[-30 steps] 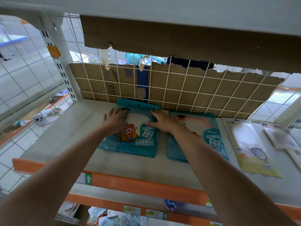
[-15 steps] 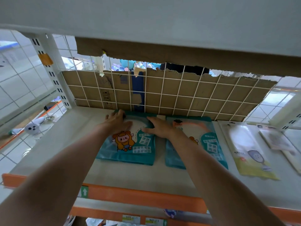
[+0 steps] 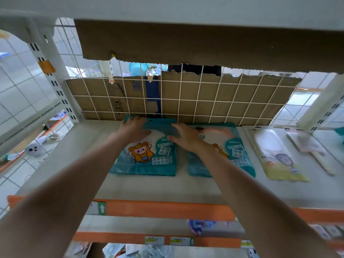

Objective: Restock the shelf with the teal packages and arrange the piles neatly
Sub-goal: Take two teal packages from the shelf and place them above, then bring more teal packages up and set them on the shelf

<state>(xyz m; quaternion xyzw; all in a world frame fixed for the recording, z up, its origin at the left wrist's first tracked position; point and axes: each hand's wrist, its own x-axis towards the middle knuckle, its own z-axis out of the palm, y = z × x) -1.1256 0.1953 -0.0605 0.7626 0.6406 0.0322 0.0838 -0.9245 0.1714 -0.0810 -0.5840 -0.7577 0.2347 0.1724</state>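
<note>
Teal pile (image 3: 147, 162) lies at the back edge of the shelf (image 3: 149, 189); left hand (image 3: 135, 128) and right hand (image 3: 184, 137) rest flat on its top, fingers straight, gripping nothing.

Glossy, prob. plastic pkgs (image 3: 147, 164); cardboard backing (image 3: 223, 101)

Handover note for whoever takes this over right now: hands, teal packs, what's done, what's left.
Left hand: open, flat on the far left corner of the left pile of teal cartoon-print packages.
Right hand: open, flat on that pile's far right corner.
Right pile of teal packages lies beside it on the white shelf board, a narrow gap between them.
Done: both piles shelved, close to the white wire grid back.
Left: square the pile edges. No spare stock is visible.
</note>
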